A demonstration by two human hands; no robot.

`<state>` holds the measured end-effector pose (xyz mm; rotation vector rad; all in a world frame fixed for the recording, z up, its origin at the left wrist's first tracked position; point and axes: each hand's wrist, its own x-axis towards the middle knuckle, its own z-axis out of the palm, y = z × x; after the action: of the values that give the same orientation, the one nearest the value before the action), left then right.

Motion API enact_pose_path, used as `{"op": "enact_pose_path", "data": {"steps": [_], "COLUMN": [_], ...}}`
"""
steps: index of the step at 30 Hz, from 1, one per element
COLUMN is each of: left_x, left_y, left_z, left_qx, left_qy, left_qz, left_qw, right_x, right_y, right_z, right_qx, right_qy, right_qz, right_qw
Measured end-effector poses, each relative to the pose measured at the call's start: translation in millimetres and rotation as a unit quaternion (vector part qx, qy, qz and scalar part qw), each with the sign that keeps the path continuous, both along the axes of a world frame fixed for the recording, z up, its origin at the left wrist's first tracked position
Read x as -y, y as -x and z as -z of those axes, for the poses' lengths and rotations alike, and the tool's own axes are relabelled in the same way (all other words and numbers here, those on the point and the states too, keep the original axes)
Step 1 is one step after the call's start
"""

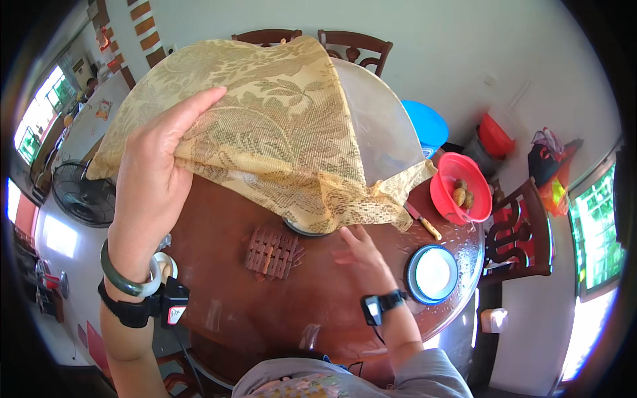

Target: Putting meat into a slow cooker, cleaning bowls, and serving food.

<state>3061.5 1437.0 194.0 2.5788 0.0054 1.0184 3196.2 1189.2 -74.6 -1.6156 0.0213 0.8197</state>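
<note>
A tent-shaped food cover (278,114) of yellow patterned lace mesh stands over the far side of the glossy round brown table (298,313). My left hand (154,154) grips its near left edge, the thumb lying on the outer mesh and the edge lifted. What is beneath is mostly hidden; the rim of a dish (303,231) shows under the near edge. My right hand (366,253) is beside that dish, at the cover's lower edge, with its fingers apart; whether a fingertip touches either is unclear. Just to the left lies a brown slatted wooden trivet (271,253).
On the table's right are a kitchen knife (423,223), stacked blue-rimmed plates (433,274) and a pink plastic basin (477,186) holding several potatoes (459,197). A blue container (425,124) stands behind. Wooden chairs (522,234) surround the table; a black fan (82,191) is at left.
</note>
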Motion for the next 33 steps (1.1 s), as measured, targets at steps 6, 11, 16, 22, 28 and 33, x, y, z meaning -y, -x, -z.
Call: {"op": "enact_pose_path", "data": {"steps": [6, 11, 16, 22, 28, 33], "left_x": [16.8, 22.9, 48.2, 64.0, 79.1, 92.4], "left_y": [-1.1, 8.3, 16.3, 60.7, 96.8, 122.1], "left_z": [-14.4, -26.0, 13.3, 93.7, 194.4, 243.4], "left_qx": [-0.044, -0.08, -0.193, -0.347, -0.438, -0.493], "left_qy": [0.009, -0.003, -0.034, -0.032, -0.096, -0.013], "left_qz": [-0.007, -0.004, 0.004, 0.037, 0.083, 0.125], "left_qw": [0.999, 0.997, 0.981, 0.937, 0.89, 0.861], "right_x": [-32.2, 36.6, 149.8, 263.1, 304.1, 262.3], "right_y": [-30.9, -4.0, 36.6, 73.1, 81.6, 79.9], "right_z": [46.9, 27.4, 2.8, -22.8, -69.1, -110.6], "right_qx": [0.05, 0.064, 0.058, 0.109, 0.225, 0.153], "right_qy": [-0.095, -0.05, 0.009, 0.134, 0.21, 0.068], "right_qz": [-0.021, -0.065, 0.001, 0.114, 0.216, 0.233], "right_qw": [0.994, 0.995, 0.998, 0.978, 0.926, 0.958]}}
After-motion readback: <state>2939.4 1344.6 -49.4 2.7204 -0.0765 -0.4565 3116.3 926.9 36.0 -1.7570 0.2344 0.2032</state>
